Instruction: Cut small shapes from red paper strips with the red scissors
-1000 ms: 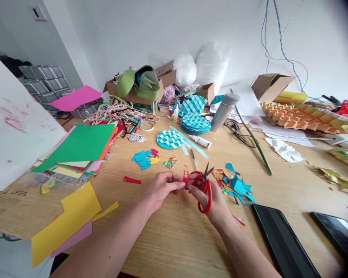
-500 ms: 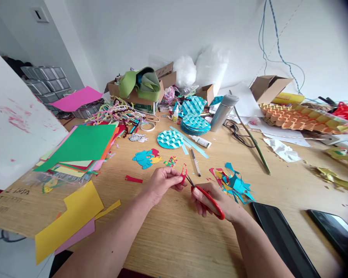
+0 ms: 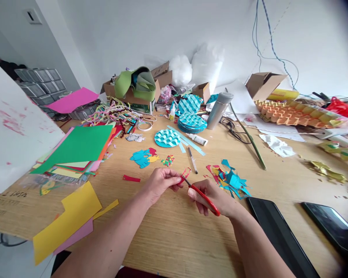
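My left hand (image 3: 160, 183) pinches a small red paper cutout (image 3: 185, 173) above the wooden table (image 3: 174, 231). My right hand (image 3: 215, 197) is closed round red-handled scissors (image 3: 201, 193), whose blades point up-left and meet the red cutout. Both hands hover over the table's near middle. Just right of them lies a heap of blue, red and yellow paper scraps (image 3: 229, 179). A red paper strip (image 3: 131, 178) lies left of my left hand.
A stack of coloured sheets topped by green (image 3: 78, 146) lies at left, yellow paper (image 3: 66, 220) at the front left. Blue paper fish (image 3: 142, 157), blue wave discs (image 3: 167, 138), a pen (image 3: 192, 160), a grey bottle (image 3: 219, 110), two dark tablets (image 3: 278, 235) and cardboard boxes (image 3: 263, 85) crowd the table.
My right hand turned the scissors from blades pointing up and away to blades pointing left into the red cutout. The left hand tilted the cutout lower. The view shifted slightly.
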A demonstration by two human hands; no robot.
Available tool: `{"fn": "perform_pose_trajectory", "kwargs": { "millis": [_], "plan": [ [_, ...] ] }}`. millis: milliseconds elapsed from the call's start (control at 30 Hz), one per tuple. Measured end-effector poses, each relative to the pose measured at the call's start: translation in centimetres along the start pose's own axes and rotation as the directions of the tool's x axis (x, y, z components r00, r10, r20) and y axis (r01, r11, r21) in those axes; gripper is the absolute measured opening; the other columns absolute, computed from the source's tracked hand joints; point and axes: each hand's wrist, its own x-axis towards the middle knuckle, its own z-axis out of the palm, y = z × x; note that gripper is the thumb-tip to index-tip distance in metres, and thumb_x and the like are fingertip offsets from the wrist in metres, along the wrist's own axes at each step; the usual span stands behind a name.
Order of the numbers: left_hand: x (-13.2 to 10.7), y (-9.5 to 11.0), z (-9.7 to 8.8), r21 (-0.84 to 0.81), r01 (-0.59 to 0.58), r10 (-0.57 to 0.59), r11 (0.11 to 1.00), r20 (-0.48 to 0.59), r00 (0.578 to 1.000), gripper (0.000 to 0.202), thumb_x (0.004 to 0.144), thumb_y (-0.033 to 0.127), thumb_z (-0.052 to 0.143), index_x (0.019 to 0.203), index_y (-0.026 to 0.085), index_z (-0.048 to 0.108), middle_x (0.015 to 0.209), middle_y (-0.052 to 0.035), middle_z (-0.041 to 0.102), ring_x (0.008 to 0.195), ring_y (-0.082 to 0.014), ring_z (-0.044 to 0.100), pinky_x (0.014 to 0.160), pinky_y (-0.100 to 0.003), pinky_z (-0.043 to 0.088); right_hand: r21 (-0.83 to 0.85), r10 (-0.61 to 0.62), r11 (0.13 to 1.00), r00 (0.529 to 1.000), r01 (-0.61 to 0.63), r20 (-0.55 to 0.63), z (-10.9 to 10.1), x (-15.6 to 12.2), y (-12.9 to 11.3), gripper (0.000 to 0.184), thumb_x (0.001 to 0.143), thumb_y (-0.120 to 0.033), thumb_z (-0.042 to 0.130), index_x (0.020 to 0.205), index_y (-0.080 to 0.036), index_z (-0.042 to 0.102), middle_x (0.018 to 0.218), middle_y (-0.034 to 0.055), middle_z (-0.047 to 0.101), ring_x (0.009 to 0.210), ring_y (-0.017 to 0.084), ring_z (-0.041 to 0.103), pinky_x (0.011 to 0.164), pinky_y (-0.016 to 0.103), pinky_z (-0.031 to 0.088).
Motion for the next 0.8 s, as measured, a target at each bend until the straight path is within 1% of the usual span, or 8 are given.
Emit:
{"fn": "perform_pose_trajectory", "kwargs": {
  "millis": [167, 333, 533, 600, 700, 767, 800],
  "plan": [
    [0.0, -0.1, -0.1, 0.015, 0.002, -0.002, 1.0, 0.003, 1.0, 0.021, 0.064, 0.028, 0.076, 0.074, 0.011, 0.069, 0.067, -0.0064, 0.068, 0.063, -0.0148, 0.063, 0.058, -0.025, 0.046, 0.004, 0.013, 1.0, 1.0, -0.013, 0.005, 0.0, 0.1, 0.3, 0.046, 0.078, -0.058, 0.06, 0.057, -0.018, 0.048, 0.043, -0.0028, 0.054, 0.035, 0.009, 0.05, 0.035, 0.017, 0.033],
    [0.0, -0.2, -0.2, 0.051, -0.008, 0.008, 0.999, 0.004, 1.0, 0.022, 0.065, 0.029, 0.075, 0.075, 0.011, 0.069, 0.067, -0.0073, 0.069, 0.059, -0.0143, 0.061, 0.058, -0.026, 0.046, 0.012, 0.051, 0.999, 0.999, -0.051, 0.009, -0.2, 0.1, 0.7, 0.045, 0.077, -0.056, 0.062, 0.056, -0.019, 0.048, 0.038, -0.0043, 0.053, 0.031, 0.008, 0.047, 0.033, 0.017, 0.03],
    [0.1, -0.3, 0.0, 0.03, -0.001, 0.001, 1.0, -0.013, 1.0, 0.025, 0.062, 0.031, 0.077, 0.074, 0.01, 0.067, 0.067, -0.0082, 0.069, 0.059, -0.0144, 0.061, 0.057, -0.026, 0.045, 0.026, 0.08, 0.996, 0.996, -0.079, -0.03, -0.2, 0.3, 1.1, 0.043, 0.075, -0.054, 0.065, 0.056, -0.019, 0.049, 0.035, -0.0058, 0.051, 0.027, 0.008, 0.043, 0.031, 0.017, 0.026],
    [0.2, -0.3, 0.1, 0.024, 0.012, -0.012, 1.0, -0.022, 1.0, 0.027, 0.061, 0.032, 0.077, 0.074, 0.011, 0.066, 0.065, -0.0078, 0.069, 0.056, -0.0135, 0.06, 0.056, -0.026, 0.045, 0.024, 0.117, 0.993, 0.988, -0.115, -0.103, -0.4, 0.5, 1.1, 0.043, 0.075, -0.055, 0.064, 0.056, -0.019, 0.05, 0.034, -0.0051, 0.05, 0.027, 0.008, 0.042, 0.031, 0.018, 0.027],
    [0.1, -0.2, 0.0, 0.014, 0.024, -0.023, 1.0, -0.041, 0.999, 0.028, 0.06, 0.033, 0.078, 0.074, 0.011, 0.066, 0.066, -0.0072, 0.069, 0.054, -0.0122, 0.058, 0.057, -0.026, 0.046, -0.005, 0.18, 0.982, 0.944, -0.188, -0.275, -1.0, 0.7, 1.0, 0.044, 0.077, -0.057, 0.06, 0.056, -0.018, 0.052, 0.034, -0.003, 0.051, 0.028, 0.009, 0.043, 0.033, 0.02, 0.03],
    [0.2, 0.0, -0.1, -0.001, 0.001, -0.001, 1.0, -0.088, 0.996, 0.027, 0.058, 0.031, 0.078, 0.072, 0.012, 0.066, 0.066, -0.0054, 0.068, 0.056, -0.0114, 0.058, 0.06, -0.026, 0.047, -0.102, 0.169, 0.97, 0.918, -0.219, -0.358, -1.3, 0.8, 0.9, 0.045, 0.077, -0.056, 0.061, 0.054, -0.019, 0.051, 0.035, -0.0012, 0.052, 0.03, 0.011, 0.046, 0.035, 0.022, 0.032],
    [0.2, 0.1, -0.2, -0.011, -0.015, 0.013, 1.0, -0.128, 0.992, 0.026, 0.058, 0.03, 0.078, 0.071, 0.012, 0.067, 0.066, -0.0042, 0.067, 0.057, -0.0111, 0.058, 0.061, -0.026, 0.047, -0.17, 0.13, 0.963, 0.911, -0.21, -0.391, -1.3, 0.8, 0.8, 0.044, 0.077, -0.055, 0.062, 0.053, -0.02, 0.05, 0.037, -0.0003, 0.053, 0.033, 0.013, 0.048, 0.036, 0.024, 0.033]
  ]
}}
